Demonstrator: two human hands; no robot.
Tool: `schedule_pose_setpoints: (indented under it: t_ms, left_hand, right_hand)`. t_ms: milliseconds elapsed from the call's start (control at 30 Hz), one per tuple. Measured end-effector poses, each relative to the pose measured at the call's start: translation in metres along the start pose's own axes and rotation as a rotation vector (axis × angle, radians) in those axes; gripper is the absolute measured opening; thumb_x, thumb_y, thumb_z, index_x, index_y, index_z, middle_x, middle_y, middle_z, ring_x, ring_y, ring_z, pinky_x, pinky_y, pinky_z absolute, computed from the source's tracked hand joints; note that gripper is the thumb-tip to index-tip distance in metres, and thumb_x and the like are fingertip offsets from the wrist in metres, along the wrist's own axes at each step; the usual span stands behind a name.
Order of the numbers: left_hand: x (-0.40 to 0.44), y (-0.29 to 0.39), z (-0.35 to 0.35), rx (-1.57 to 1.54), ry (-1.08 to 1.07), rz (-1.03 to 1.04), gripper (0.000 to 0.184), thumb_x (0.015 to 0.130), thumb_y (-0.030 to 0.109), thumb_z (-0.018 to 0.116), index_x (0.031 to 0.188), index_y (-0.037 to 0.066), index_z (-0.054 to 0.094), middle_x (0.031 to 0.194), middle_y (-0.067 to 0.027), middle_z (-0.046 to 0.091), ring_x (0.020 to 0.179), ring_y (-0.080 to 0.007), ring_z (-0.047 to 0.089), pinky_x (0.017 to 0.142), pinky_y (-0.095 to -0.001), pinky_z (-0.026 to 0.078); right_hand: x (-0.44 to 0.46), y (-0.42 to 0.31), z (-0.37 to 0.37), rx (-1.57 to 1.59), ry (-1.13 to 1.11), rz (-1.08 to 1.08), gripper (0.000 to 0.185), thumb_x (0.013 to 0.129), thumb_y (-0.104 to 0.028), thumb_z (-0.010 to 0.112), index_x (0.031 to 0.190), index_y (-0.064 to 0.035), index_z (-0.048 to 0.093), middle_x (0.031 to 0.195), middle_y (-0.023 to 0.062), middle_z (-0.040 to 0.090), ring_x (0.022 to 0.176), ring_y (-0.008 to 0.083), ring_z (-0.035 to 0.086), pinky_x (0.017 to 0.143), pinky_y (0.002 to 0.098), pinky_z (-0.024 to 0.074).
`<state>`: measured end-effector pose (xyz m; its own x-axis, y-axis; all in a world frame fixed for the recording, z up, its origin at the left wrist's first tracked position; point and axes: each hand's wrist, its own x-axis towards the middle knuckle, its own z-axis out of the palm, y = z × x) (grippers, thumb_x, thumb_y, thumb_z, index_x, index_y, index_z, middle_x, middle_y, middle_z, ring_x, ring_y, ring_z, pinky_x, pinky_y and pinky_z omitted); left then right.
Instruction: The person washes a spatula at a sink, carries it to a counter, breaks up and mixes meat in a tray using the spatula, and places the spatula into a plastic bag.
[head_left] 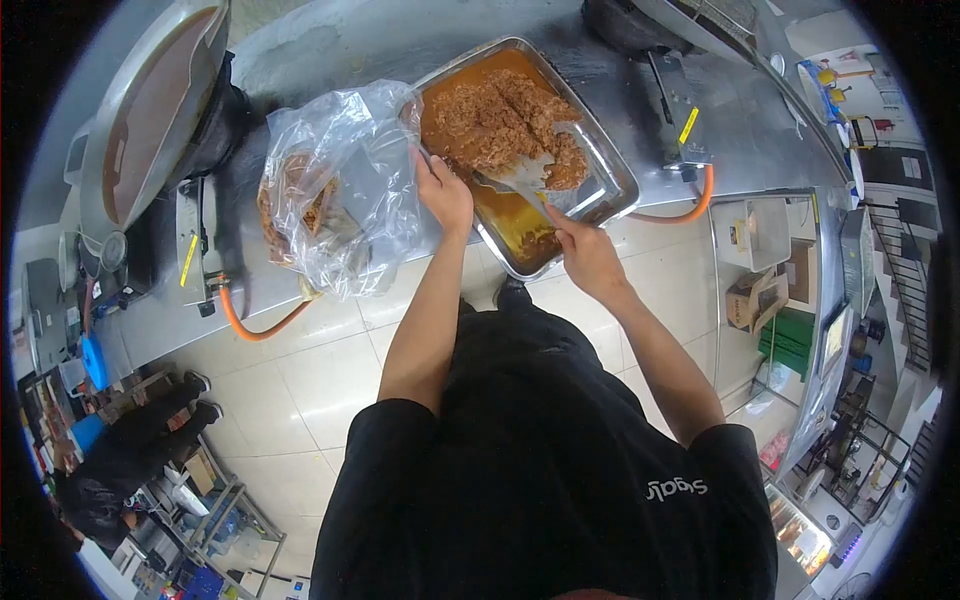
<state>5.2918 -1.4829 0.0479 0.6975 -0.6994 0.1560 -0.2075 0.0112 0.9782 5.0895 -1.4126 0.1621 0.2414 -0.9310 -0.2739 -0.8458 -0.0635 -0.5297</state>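
A steel tray (620, 180) holds brown minced food (500, 115) in orange-brown liquid. My right hand (590, 258) is closed round the handle of a spatula (525, 190), whose wide end lies against the food. At the tray's left edge is my left hand (445, 195), its fingers closed on the edge of a clear plastic bag (375, 150). That bag lies on the steel counter, left of the tray, with more brown food (285, 205) inside its left part.
A large pot (155, 120) of brown liquid stands at the upper left, above a stove. Another pan (725, 45) is at the upper right. Orange hoses (260, 333) hang at the counter's front. At the lower left is another person (120, 460).
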Motion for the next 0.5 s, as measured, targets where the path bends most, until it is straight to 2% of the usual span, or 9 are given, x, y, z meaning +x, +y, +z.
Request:
schedule_pose_setpoints:
  t_ms: [67, 100, 200, 267, 333, 367, 467, 500]
  left_hand:
    - [0.001, -0.002, 0.0, -0.001, -0.005, 0.0, 0.048, 0.1, 0.014, 0.044, 0.138, -0.014, 0.04, 0.141, -0.0314, 0.046, 0.133, -0.04, 0.044, 0.112, -0.0388, 0.032]
    - [0.002, -0.003, 0.0, 0.001, -0.009, 0.0, 0.048, 0.1, 0.014, 0.044, 0.138, -0.014, 0.04, 0.141, -0.0313, 0.046, 0.133, -0.04, 0.044, 0.112, -0.0387, 0.032]
    - [0.002, -0.004, 0.001, -0.016, -0.011, -0.019, 0.048, 0.1, 0.014, 0.044, 0.139, -0.013, 0.04, 0.141, -0.0312, 0.046, 0.133, -0.0399, 0.044, 0.112, -0.0386, 0.033]
    - [0.001, -0.003, 0.0, -0.017, -0.007, -0.021, 0.048, 0.1, 0.014, 0.044, 0.139, -0.013, 0.04, 0.141, -0.0311, 0.046, 0.133, -0.04, 0.044, 0.111, -0.0387, 0.033]
    - [0.001, 0.001, -0.001, 0.0, -0.003, -0.005, 0.048, 0.1, 0.015, 0.044, 0.139, -0.012, 0.04, 0.141, -0.0309, 0.046, 0.133, -0.04, 0.044, 0.11, -0.0388, 0.034]
    - [0.001, 0.002, -0.001, 0.007, -0.004, -0.011, 0.048, 0.1, 0.015, 0.044, 0.139, -0.012, 0.04, 0.141, -0.0309, 0.046, 0.133, -0.0401, 0.045, 0.11, -0.0388, 0.034]
    - [0.0, 0.003, -0.001, 0.02, 0.0, -0.025, 0.047, 0.1, 0.014, 0.044, 0.139, -0.011, 0.041, 0.139, -0.0309, 0.048, 0.131, -0.0404, 0.046, 0.109, -0.039, 0.035]
    - [0.0, 0.002, 0.0, 0.022, 0.005, -0.023, 0.047, 0.1, 0.014, 0.045, 0.139, -0.011, 0.041, 0.139, -0.0309, 0.048, 0.131, -0.0405, 0.047, 0.109, -0.039, 0.035]
  right_hand:
    - [0.011, 0.006, -0.002, 0.21, 0.061, -0.055, 0.046, 0.094, -0.008, 0.054, 0.139, -0.02, 0.054, 0.094, 0.0295, 0.063, 0.083, 0.0428, 0.065, 0.076, 0.0423, 0.0503]
    - [0.017, 0.008, -0.004, 0.243, 0.039, -0.029, 0.044, 0.096, -0.009, 0.054, 0.139, -0.019, 0.054, 0.084, 0.0222, 0.065, 0.072, 0.0316, 0.064, 0.07, 0.0362, 0.0489]
    - [0.033, 0.015, -0.016, 0.337, -0.026, -0.006, 0.042, 0.098, -0.013, 0.053, 0.14, -0.0172, 0.054, 0.077, 0.0079, 0.061, 0.066, 0.018, 0.056, 0.065, 0.0318, 0.047]
    - [0.042, 0.02, -0.022, 0.459, -0.083, 0.061, 0.04, 0.102, -0.021, 0.049, 0.141, -0.0153, 0.051, 0.074, -0.0021, 0.047, 0.062, 0.0077, 0.045, 0.054, 0.0238, 0.0385]
    - [0.045, 0.011, -0.04, 0.666, -0.162, 0.243, 0.039, 0.104, -0.025, 0.046, 0.142, -0.0156, 0.048, 0.072, -0.0028, 0.043, 0.059, 0.0062, 0.041, 0.049, 0.0214, 0.0336]
    - [0.046, 0.009, -0.049, 0.734, -0.214, 0.323, 0.039, 0.106, -0.029, 0.042, 0.142, -0.0167, 0.045, 0.07, -0.0043, 0.038, 0.053, 0.0036, 0.033, 0.043, 0.0197, 0.024]
    - [0.048, 0.012, -0.07, 0.927, -0.285, 0.492, 0.037, 0.106, -0.029, 0.041, 0.141, -0.0165, 0.045, 0.069, -0.004, 0.039, 0.049, 0.0035, 0.029, 0.04, 0.0205, 0.0209]
    - [0.049, 0.015, -0.073, 0.976, -0.277, 0.519, 0.034, 0.106, -0.029, 0.039, 0.136, -0.0156, 0.05, 0.067, -0.0044, 0.039, 0.046, 0.0033, 0.027, 0.039, 0.0207, 0.0184]
